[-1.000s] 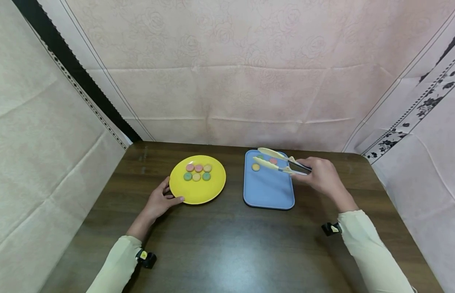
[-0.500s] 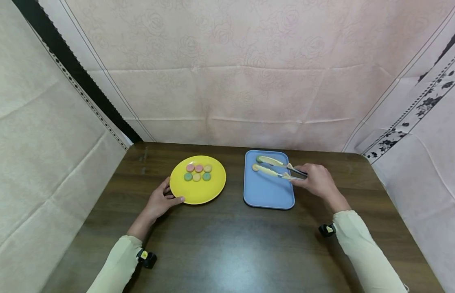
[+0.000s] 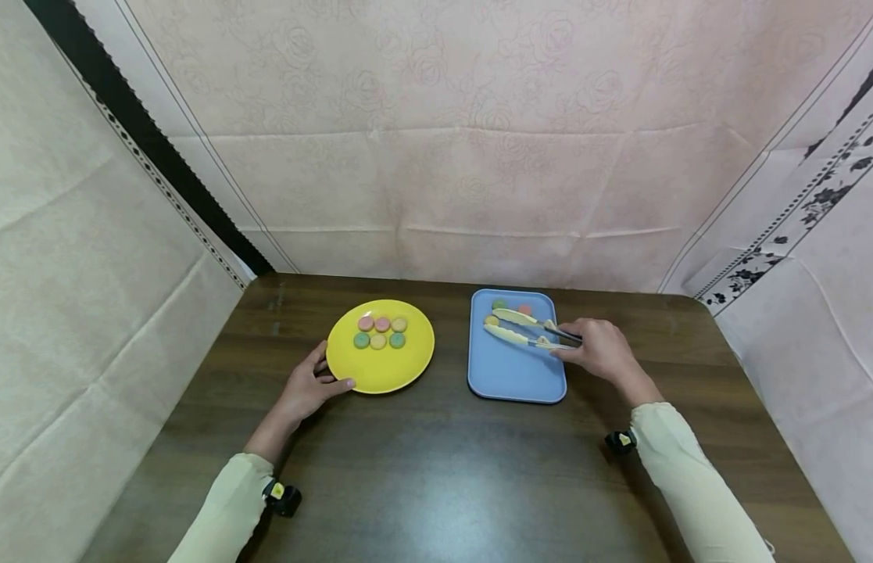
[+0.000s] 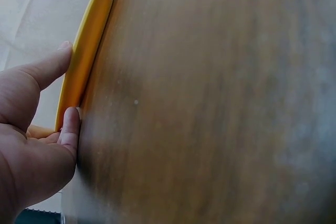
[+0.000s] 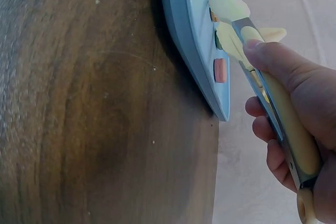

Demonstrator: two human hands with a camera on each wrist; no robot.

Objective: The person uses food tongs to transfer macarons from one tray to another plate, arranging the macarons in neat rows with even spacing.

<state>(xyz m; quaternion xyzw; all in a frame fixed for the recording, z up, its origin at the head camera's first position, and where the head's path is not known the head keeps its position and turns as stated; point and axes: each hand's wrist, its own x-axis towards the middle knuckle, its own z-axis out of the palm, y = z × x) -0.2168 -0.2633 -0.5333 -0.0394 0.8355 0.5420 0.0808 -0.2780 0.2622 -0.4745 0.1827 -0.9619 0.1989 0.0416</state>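
Observation:
A yellow plate (image 3: pixel 380 367) carries two rows of pink, yellow and green macaron-like discs. My left hand (image 3: pixel 308 389) holds its near left rim; in the left wrist view the thumb and fingers lie on either side of the plate edge (image 4: pixel 86 51). My right hand (image 3: pixel 599 349) grips cream-tipped tongs (image 3: pixel 513 336) over the blue tray (image 3: pixel 517 375). The tongs' tips are spread beside a yellow disc (image 3: pixel 491 320). Behind them on the tray lie a green disc (image 3: pixel 499 304) and a pink disc (image 3: pixel 524 310). In the right wrist view, the pink disc (image 5: pixel 220 70) shows uncovered.
Plate and tray stand apart on a dark wooden table (image 3: pixel 408 469), near its far edge. A pale patterned cloth (image 3: pixel 436 156) hangs behind, with more cloth on both sides. A small black camera sits on each wrist.
My right hand has come down and leftward with the tongs, lowering their tips from above the tray's far end to beside the yellow disc. The left hand and plate stay put.

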